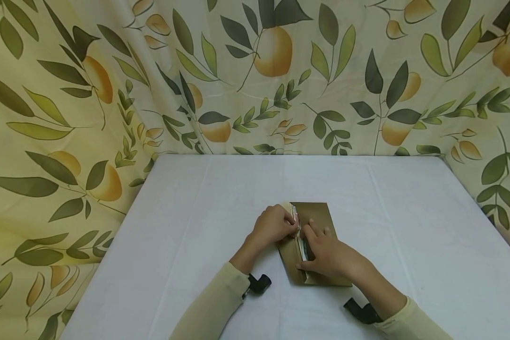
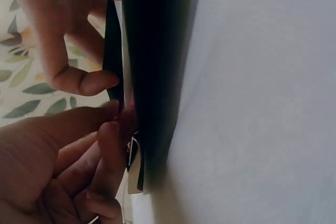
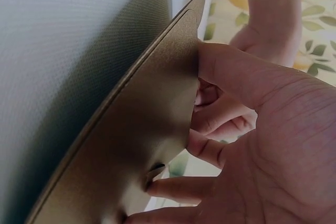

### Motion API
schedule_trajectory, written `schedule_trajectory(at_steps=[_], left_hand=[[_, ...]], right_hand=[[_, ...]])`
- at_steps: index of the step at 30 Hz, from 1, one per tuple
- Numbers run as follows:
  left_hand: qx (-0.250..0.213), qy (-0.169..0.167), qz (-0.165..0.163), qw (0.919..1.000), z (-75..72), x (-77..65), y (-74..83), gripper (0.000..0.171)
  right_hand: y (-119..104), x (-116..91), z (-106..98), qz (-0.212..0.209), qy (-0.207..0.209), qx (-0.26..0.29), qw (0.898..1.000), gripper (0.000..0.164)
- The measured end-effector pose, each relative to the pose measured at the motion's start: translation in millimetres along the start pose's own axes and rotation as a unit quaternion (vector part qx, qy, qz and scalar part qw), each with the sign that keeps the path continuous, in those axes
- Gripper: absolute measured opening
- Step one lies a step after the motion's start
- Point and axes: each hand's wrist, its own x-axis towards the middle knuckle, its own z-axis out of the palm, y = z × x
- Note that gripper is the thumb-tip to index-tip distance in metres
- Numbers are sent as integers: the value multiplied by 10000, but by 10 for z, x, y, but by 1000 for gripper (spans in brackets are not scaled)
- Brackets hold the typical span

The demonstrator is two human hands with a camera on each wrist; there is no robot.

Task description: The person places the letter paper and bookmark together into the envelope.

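A flat gold envelope point(image 1: 323, 278), folder-like, lies on the white table, with a long slit along its left part. Pale and coloured thin edges point(image 1: 295, 212) show inside the slit; what they are cannot be told. At the slit, my left hand point(image 1: 274, 225) pinches a small thin item between thumb and fingertips, mostly hidden by the fingers. My right hand point(image 1: 333, 252) holds the envelope, its thumb at the slit's near part and its fingers spread over the right panel. The right wrist view shows those fingers denting the gold panel point(image 3: 126, 124). In the left wrist view, a dark panel point(image 2: 157, 51) stands beside the fingertips.
The white tablecloth point(image 1: 221, 203) spreads around the envelope. Behind and at the left hangs a curtain point(image 1: 246, 94) printed with fruit and leaves. A black wrist device point(image 1: 261, 284) sits by the left sleeve, another black device point(image 1: 361, 311) by the right.
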Motion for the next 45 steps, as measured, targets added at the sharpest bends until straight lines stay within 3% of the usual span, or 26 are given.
schedule_trajectory(at_steps=[11,15,24,30,35,40,45], left_hand=[[-534,-830,233,9948,-125,-29,3,19],[-717,-799,311,9937,-176,-10,-54,20],[-1085,-543,102,9926,-287,28,-181,8],[-789,-401,-232,9958,-315,22,-224,23],[-998,-627,-539,9916,-313,15,-228,34],[-1154,-786,-557,9886,-317,6,-212,35],[-1066,-800,-419,9902,-325,2,-203,39]], right_hand=[[9,5,-16,17,-51,-94,9999,70],[13,9,-9,37,-17,-62,10000,67],[30,38,50,132,182,-4,9997,65],[25,14,80,152,326,-53,9993,67],[16,-13,88,211,397,-160,9989,78],[28,-16,79,515,191,-210,9983,94],[60,-9,15,461,127,-160,9987,84]])
